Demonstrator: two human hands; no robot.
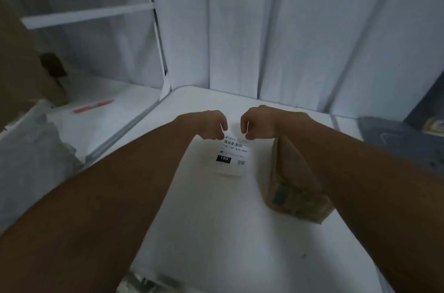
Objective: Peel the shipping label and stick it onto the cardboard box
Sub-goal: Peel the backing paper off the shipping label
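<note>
I have a white table [216, 232] filling most of my view, pushed up against pale wall panels, with a white shelf unit [91, 14] off to the left. On the table's right side sits the cardboard box [292, 172], brown and closed as far as I can tell, partly hidden under my right forearm. My two arms reach forward over the table, and between them lies the shipping label [232, 157], printed side up with its barcode and a black "150" block readable; it lies just left of the box, apart from it.

My left hand [212, 128] is curled with its fingertips pinching the label's far left corner, and my right hand [258, 125] is curled the same way at the far right corner. Both seem to grip the top edge, though I cannot tell whether either has separated the sticker from its backing; a thin white sliver shows by each hand.

I judge I am at the peeling step, barely started, with nothing stuck to the box yet. The next move calls for working one corner loose, drawing the sticker off evenly so it does not curl onto itself, then carrying it right to a flat face of the box.
</note>
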